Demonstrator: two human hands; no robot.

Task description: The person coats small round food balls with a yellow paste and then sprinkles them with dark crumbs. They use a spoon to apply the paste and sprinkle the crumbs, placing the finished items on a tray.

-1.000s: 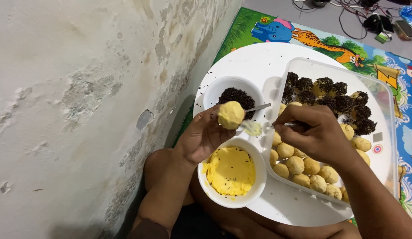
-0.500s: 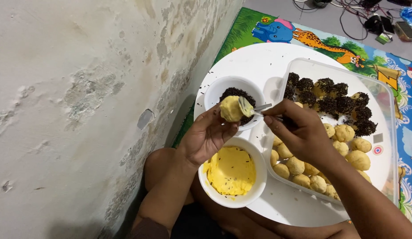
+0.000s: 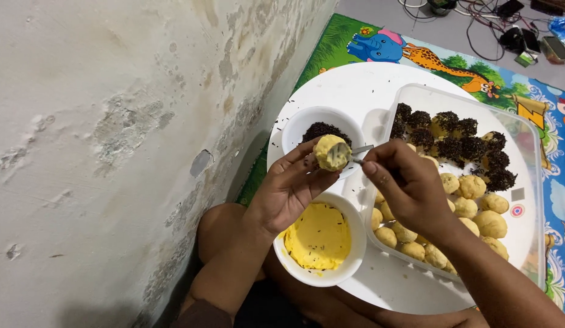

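Yellow dough ball (image 3: 331,152) is held up in the fingertips of the left hand (image 3: 289,188), right over the near rim of the small white bowl of dark sprinkles (image 3: 322,130), so that bowl is used as the landmark here. The left hand is curled around the ball from below, thumb and fingers pinching it. Just below the sprinkle bowl, nearer the person, a second white bowl of yellow paste (image 3: 319,238) is seen, flecked with a few dark bits and partly covered by the left palm. Both bowls are set on a round white tray (image 3: 355,91), with sprinkles scattered over it.

To the right of the sprinkle bowl, a small metal spoon (image 3: 358,152) is gripped by the right hand (image 3: 410,188), fingers closed on the handle, and its tip is pressed against the ball. Further right of the bowl, a clear plastic container (image 3: 525,140) is sat partly on the tray. Sprinkle-coated balls (image 3: 458,143) are packed in its far part and plain yellow balls (image 3: 476,209) in its near part, some hidden under the right hand. Beyond the tray, a colourful cartoon animal mat (image 3: 416,51) is spread out.
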